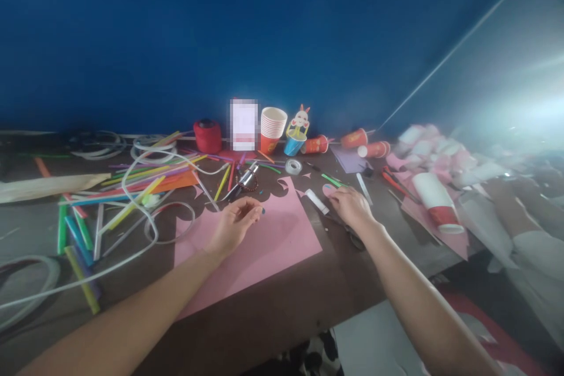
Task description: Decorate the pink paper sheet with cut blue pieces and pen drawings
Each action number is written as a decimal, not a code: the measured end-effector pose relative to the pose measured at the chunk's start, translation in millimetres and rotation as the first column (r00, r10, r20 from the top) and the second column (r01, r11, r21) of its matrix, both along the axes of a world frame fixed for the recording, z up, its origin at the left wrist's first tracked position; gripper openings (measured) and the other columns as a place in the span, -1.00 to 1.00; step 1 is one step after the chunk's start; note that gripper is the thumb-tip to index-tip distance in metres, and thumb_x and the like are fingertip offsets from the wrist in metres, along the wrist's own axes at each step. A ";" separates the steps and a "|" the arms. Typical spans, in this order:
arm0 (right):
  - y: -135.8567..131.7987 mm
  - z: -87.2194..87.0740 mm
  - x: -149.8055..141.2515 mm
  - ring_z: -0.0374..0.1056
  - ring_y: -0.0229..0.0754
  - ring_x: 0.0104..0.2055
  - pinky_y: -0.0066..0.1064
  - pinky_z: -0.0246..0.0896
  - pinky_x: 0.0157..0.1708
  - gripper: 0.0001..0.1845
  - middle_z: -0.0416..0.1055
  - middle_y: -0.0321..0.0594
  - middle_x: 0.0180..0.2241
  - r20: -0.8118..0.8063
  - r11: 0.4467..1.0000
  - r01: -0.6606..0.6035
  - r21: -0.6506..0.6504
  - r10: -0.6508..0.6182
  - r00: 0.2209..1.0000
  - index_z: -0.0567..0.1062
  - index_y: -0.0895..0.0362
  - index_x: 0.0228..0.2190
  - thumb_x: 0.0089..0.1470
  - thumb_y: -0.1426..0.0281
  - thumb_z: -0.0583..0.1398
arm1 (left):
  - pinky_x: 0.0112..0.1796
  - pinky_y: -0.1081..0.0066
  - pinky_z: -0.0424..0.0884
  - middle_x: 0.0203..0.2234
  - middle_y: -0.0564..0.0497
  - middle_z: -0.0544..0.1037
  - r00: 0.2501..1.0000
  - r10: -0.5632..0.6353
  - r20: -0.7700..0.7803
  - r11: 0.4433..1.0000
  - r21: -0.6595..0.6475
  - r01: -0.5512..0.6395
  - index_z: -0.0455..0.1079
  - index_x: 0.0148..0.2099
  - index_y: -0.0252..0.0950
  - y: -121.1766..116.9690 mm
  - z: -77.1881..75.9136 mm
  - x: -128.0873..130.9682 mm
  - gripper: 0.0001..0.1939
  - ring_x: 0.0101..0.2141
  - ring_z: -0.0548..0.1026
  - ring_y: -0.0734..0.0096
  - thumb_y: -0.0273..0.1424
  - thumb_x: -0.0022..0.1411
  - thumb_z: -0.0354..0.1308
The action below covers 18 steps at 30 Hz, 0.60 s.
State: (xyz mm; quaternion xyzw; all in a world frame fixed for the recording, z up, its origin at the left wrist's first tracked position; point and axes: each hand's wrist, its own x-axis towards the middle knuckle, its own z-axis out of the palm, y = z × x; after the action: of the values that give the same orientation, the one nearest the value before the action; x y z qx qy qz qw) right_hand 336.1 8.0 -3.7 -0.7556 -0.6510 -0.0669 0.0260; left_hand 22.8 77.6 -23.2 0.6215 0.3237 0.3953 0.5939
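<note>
Above the pink paper sheet [282, 247], my left hand [231, 224] is closed, its thumb and fingertips pinching a tiny dark blue piece [263, 211]. The sheet's far edge has rounded cut-outs. My right hand [352, 207] reaches to the right of the sheet with its fingers closed on a small rounded pink paper piece [328, 189] that carries a bit of blue. A white tube [316, 201] lies just left of that hand. Dark scissors [355, 239] lie partly hidden under my right wrist.
Coloured straws [83, 235] and looping white tubing [127, 179] spread over the left side. At the back stand stacked paper cups [273, 126], a blue cup with a rabbit figure [296, 142] and a tape roll [293, 166]. A white-and-red cup [437, 202] and another person's arm [511, 208] are at right.
</note>
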 end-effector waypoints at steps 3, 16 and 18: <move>3.8 -2.3 8.0 0.33 -0.13 -0.17 -0.38 0.15 -0.18 -0.79 0.46 -0.18 -0.28 -0.171 0.993 0.121 0.000 -0.119 0.978 0.53 0.05 -0.36 0.06 0.31 0.10 | -0.42 0.54 0.23 -0.54 0.10 0.34 1.000 -0.008 -0.027 1.000 0.007 0.008 0.36 -0.35 -0.30 0.0 0.6 0.0 -0.82 -0.48 0.27 0.57 -0.28 0.17 0.10; 39.3 1.4 26.6 0.38 -0.20 -0.43 -0.48 0.13 -0.47 -0.59 0.49 -0.21 -0.46 -0.340 0.942 0.228 -0.246 -0.304 0.890 0.49 0.18 -0.34 -0.19 0.13 0.24 | -0.43 0.54 0.22 -0.55 0.10 0.33 0.999 -0.010 -0.050 1.000 -0.019 0.009 0.37 -0.35 -0.31 -0.5 0.5 0.5 -0.80 -0.49 0.27 0.57 -0.26 0.15 0.11; 38.5 2.9 26.4 0.36 -0.21 -0.47 -0.49 0.10 -0.50 -0.65 0.47 -0.24 -0.52 -0.354 0.940 0.218 -0.262 -0.304 0.885 0.50 0.16 -0.44 -0.20 0.13 0.24 | -0.44 0.54 0.22 -0.56 0.10 0.33 0.999 -0.013 -0.040 1.000 -0.029 0.012 0.37 -0.35 -0.31 -0.6 0.5 1.1 -0.79 -0.50 0.27 0.57 -0.25 0.15 0.11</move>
State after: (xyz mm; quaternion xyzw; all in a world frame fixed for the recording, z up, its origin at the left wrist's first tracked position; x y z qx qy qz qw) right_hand 362.5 46.6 -0.9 -0.8331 -0.5279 0.1521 0.0637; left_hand 23.9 77.0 -22.7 0.6227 0.3372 0.3744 0.5986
